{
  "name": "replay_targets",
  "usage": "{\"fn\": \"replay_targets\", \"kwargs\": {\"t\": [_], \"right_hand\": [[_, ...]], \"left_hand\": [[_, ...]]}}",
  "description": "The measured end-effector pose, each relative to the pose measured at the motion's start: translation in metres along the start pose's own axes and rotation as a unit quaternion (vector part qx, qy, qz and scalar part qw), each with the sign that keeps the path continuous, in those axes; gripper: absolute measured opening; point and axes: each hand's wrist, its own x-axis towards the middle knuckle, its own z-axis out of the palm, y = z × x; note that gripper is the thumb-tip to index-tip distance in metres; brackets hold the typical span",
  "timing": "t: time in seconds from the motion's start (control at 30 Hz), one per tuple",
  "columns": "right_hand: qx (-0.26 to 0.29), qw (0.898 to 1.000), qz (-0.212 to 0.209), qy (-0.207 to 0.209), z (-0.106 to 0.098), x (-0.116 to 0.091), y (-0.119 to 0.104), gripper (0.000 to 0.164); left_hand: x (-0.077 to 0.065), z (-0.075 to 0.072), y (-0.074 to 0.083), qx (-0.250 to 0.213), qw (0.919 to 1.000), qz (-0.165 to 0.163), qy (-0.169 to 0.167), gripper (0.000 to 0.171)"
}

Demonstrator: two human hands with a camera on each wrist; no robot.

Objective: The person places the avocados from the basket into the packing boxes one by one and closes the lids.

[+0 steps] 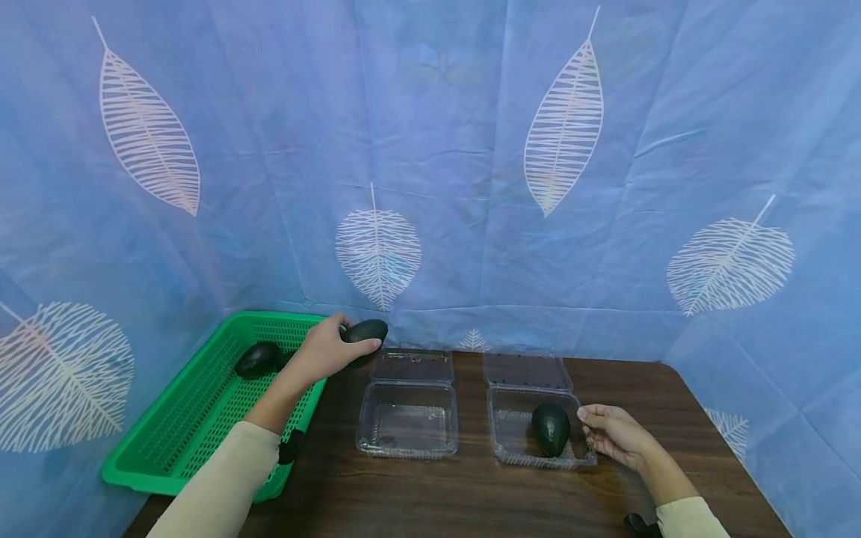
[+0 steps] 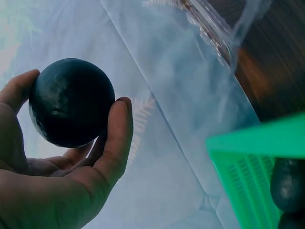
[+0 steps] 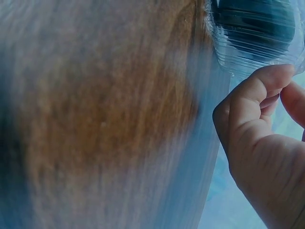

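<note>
My left hand grips a dark avocado above the right back corner of the green basket. In the left wrist view, thumb and fingers curl around that avocado. At the right, my right hand pinches the right rim of a clear plastic clamshell box, its lid laid back. Inside that box sits one avocado. The right wrist view shows thumb and finger meeting at the box's edge.
A second clear clamshell box, lid folded back, stands between the basket and the held box. Another avocado lies in the basket, partly beside my left forearm. A blue leaf-patterned cloth hangs behind the brown table.
</note>
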Motion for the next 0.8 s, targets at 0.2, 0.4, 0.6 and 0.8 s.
{"fn": "replay_targets", "kwargs": {"t": [0.2,0.4,0.6,0.8], "right_hand": [[-0.008,1.0,0.002,0.005,0.001,0.0,0.0,0.018],[-0.009,1.0,0.001,0.006,0.001,-0.002,-0.002,0.019],[-0.003,1.0,0.002,0.006,0.0,-0.001,0.0,0.017],[-0.007,1.0,0.002,0.016,0.0,-0.001,-0.001,0.015]], "left_hand": [[0.0,0.012,0.011,-0.023,0.9997,0.01,-0.006,0.062],[0.002,0.031,0.023,-0.047,0.9988,0.011,-0.012,0.059],[0.003,0.051,0.027,-0.078,0.9963,0.015,-0.033,0.06],[0.005,0.07,0.029,-0.082,0.9953,0.025,-0.045,0.057]]}}
